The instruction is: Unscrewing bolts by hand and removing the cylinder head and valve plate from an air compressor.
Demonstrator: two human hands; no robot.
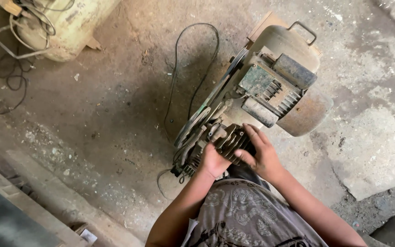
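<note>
left hand [213, 160] & right hand [261, 153] both clamp a dark finned cylinder block [232, 141], fingers wrapped over its ribs, just above the person's grey printed shirt [248, 215]. block sits on the near end of a grimy belt-driven compressor w/ motor [282, 80] on the concrete floor [106, 114]. farther off: black cable [193, 64] & a pale yellow tank [65, 25], top left.

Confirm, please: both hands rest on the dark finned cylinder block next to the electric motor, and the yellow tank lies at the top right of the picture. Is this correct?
Not quite. The yellow tank lies at the top left, not the top right, as the head view shows. The rest holds: the left hand and the right hand rest on the dark finned cylinder block next to the electric motor.
</note>
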